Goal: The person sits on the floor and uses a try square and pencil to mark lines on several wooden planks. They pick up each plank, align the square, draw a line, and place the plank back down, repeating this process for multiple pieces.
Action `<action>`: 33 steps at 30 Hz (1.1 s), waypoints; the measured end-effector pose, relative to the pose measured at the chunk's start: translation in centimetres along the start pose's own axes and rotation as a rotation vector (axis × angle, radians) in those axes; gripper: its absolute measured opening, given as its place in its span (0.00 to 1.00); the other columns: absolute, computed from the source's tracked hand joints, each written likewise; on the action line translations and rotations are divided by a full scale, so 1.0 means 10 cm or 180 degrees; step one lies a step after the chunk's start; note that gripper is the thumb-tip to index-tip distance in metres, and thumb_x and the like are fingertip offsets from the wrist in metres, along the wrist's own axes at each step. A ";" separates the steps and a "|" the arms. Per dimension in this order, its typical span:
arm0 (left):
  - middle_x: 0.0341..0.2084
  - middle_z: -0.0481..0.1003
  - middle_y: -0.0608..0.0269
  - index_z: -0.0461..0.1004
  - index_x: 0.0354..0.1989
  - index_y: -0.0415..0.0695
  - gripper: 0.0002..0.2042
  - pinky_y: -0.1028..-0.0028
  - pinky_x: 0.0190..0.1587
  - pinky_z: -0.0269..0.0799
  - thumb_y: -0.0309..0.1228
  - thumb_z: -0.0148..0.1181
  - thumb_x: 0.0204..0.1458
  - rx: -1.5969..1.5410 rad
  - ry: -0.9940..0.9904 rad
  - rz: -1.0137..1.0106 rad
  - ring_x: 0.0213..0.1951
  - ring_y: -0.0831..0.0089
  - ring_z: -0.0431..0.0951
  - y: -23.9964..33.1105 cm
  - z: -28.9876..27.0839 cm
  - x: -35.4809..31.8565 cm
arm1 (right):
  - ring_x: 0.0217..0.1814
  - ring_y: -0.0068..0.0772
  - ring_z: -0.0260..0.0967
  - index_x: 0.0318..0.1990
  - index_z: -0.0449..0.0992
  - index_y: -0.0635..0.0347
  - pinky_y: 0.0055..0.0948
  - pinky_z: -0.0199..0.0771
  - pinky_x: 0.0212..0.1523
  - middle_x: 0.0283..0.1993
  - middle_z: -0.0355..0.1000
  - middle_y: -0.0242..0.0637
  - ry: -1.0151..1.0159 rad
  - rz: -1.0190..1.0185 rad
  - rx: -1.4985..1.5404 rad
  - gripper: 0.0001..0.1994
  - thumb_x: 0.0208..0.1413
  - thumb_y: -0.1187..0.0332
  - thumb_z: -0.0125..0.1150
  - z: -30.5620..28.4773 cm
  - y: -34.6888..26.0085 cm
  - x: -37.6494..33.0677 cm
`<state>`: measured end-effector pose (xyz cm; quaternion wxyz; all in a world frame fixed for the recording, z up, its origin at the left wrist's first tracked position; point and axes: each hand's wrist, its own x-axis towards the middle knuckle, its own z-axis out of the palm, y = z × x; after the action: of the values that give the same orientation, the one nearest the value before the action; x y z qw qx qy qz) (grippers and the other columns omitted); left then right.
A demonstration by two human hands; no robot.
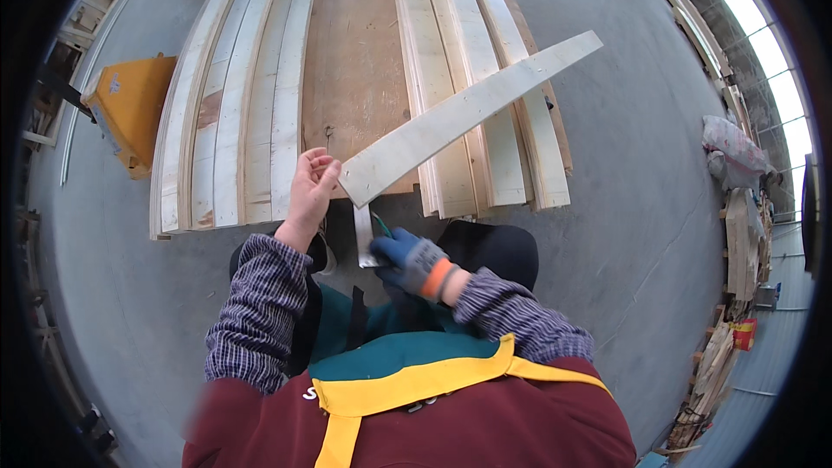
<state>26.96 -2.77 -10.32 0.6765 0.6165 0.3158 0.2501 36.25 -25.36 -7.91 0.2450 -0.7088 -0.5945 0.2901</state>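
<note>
Hands (314, 184) gripping plank (468, 117), pointing up-right

One loose plank (468, 113), two stacks of pale boards (234, 104), one yellow cart (130, 108), one blue glove (412, 262).

Bare left hand (310, 184) raised, gloved right hand (407, 260) clenched

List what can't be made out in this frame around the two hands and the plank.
Head view only:
- Metal tool in the gloved right hand: its top hidden under the plank, its kind unclear.
- Left hand grip on the plank end: fingertips hidden behind the wood.
- Yellow cart: too distorted near the rim.
- Piles at right: too small.
</note>
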 end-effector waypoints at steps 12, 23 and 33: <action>0.39 0.74 0.65 0.66 0.51 0.42 0.14 0.75 0.42 0.72 0.36 0.53 0.62 0.0089 0.0765 -0.0239 0.41 0.77 0.74 0.49 -0.33 -0.05 | 0.24 0.25 0.73 0.42 0.76 0.59 0.22 0.75 0.23 0.31 0.75 0.36 0.3135 0.0089 0.3425 0.08 0.57 0.73 0.53 -1.17 -0.23 -2.29; 0.41 0.77 0.52 0.73 0.49 0.35 0.18 0.71 0.49 0.72 0.36 0.59 0.56 0.2351 -0.1063 0.1367 0.45 0.67 0.77 1.52 1.58 1.04 | 0.39 0.23 0.68 0.46 0.74 0.54 0.26 0.75 0.44 0.38 0.70 0.28 0.6537 -0.1197 0.5170 0.13 0.62 0.58 0.55 -2.39 0.74 -0.48; 0.44 0.75 0.51 0.75 0.47 0.37 0.19 0.67 0.52 0.70 0.39 0.62 0.53 0.3342 -0.1372 0.1687 0.47 0.62 0.76 1.02 3.37 2.14 | 0.34 0.21 0.67 0.51 0.70 0.56 0.22 0.75 0.39 0.35 0.68 0.29 0.6409 -0.0292 0.5287 0.17 0.63 0.55 0.52 -2.36 1.20 -0.30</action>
<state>66.77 -8.80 -1.40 0.2469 0.9606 0.0894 0.0909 60.84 -30.40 0.90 0.9514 -0.2309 0.1806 -0.0949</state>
